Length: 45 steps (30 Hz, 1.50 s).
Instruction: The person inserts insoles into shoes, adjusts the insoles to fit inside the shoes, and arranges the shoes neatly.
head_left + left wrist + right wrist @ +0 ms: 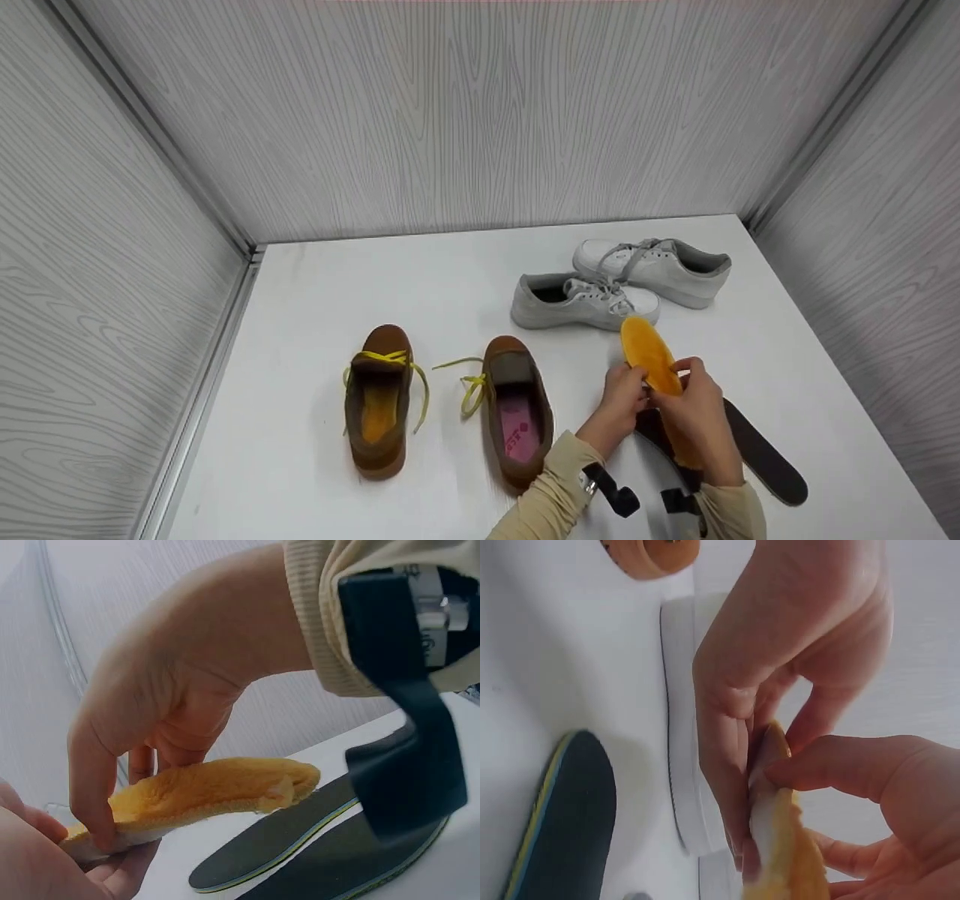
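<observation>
A fuzzy yellow insole [640, 345] with a pale underside is held above the table by both hands. My left hand [621, 394] pinches its left edge, and my right hand [697, 405] grips the opposite edge. More yellow shows under the right hand; I cannot tell if it is the same piece. In the left wrist view the insole [225, 784] is tilted on its side, its edge ragged near one end. Below the hands lie dark insoles [766, 457] with a thin yellow-and-blue edge line, partly hidden by the right forearm.
To the left stand two brown shoes with yellow laces: one [379, 450] with a yellow lining, the other [544, 409] showing a pink footbed. Behind the hands is a pair of pale sneakers, one [540, 311] in front of the other [690, 289]. Grey-white walls [450, 112] enclose the table.
</observation>
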Available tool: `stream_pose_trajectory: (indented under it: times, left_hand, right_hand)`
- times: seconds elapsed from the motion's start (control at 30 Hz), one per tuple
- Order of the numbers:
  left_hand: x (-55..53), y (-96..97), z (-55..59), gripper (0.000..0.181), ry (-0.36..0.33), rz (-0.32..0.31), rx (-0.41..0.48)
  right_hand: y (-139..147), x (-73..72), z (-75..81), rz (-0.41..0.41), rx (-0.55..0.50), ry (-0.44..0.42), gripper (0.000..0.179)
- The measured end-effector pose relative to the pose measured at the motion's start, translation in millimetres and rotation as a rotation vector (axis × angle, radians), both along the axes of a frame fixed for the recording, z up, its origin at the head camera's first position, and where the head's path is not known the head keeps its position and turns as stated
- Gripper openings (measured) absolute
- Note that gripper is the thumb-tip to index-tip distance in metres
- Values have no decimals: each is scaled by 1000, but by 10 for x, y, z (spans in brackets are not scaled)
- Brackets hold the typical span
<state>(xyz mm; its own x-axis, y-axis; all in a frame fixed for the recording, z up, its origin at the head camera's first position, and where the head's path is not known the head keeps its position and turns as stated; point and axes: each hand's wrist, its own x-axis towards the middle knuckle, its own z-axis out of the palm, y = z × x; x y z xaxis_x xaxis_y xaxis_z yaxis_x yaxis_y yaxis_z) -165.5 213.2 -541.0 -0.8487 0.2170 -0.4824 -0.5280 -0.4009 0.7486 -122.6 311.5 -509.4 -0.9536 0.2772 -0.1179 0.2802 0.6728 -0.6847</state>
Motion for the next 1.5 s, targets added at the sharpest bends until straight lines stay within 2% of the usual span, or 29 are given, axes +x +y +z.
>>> stream_pose_trajectory:
  times: [0.2,0.4,0.53,0.67,0.9,1.03,1.23,1.4,1.5]
  left_hand:
    - [57,-68,100,20,102,-10,-214]
    - [111,-148,186,16,203,-78,-318]
    - [115,-205,232,17,238,-129,-365]
    - [125,-271,282,22,278,-157,-350]
    - [183,-499,357,20,358,-190,-255]
    - [202,-630,409,21,394,-186,-244]
    - [225,-835,483,24,411,-191,-162]
    - [218,-1028,532,23,462,-185,-143]
    - [193,-1198,573,22,524,-222,-146]
  right_hand:
    - [-128,73,33,45,92,55,47]
    - [-183,134,111,28,172,65,42]
    - [-184,147,177,38,196,69,34]
    - [-204,164,238,47,170,66,30]
    - [-337,218,323,52,114,136,27]
    - [-436,247,386,56,136,171,35]
    - [-573,289,480,79,174,248,52]
    - [-691,309,512,113,159,354,41]
    - [-766,320,536,134,128,381,38]
